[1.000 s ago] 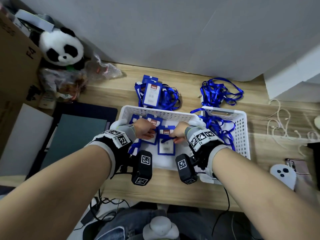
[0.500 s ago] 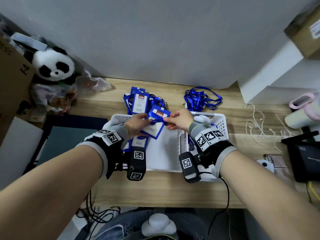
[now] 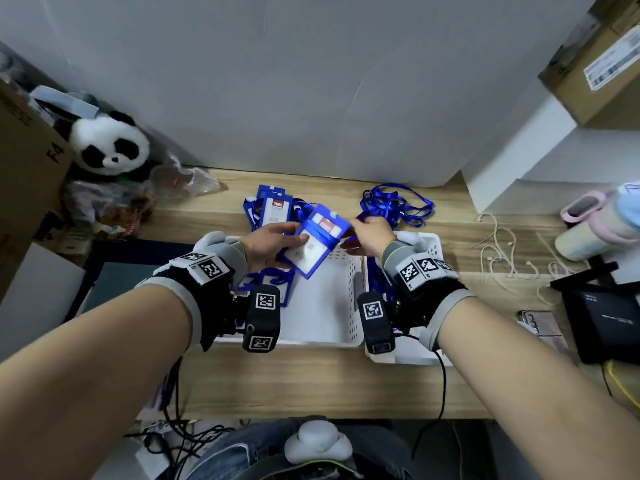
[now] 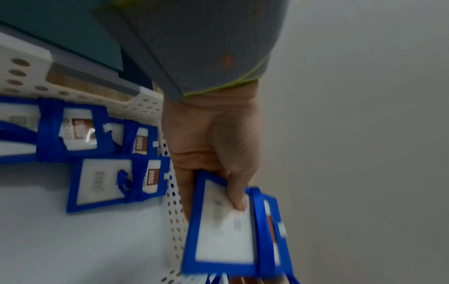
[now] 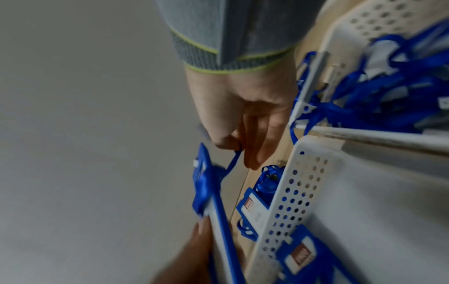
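Just over a pale wooden desk [image 3: 311, 382] by a grey wall [image 3: 311, 81], left hand [image 3: 273, 242] grips a blue-framed plastic badge holder [image 3: 313, 244], right hand [image 3: 372, 237] pinches its blue strap [image 5: 232, 161].

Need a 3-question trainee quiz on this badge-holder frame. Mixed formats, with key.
1. True or false: the blue plastic badge holder in the left hand lies flat in the white perforated plastic basket.
2. Which one pinches the blue lanyard strap: the left hand or the right hand?
3. Fill in: the black-and-white plush panda sits at the wooden desk's far ____ corner.
Key: 1 false; 2 right hand; 3 left.
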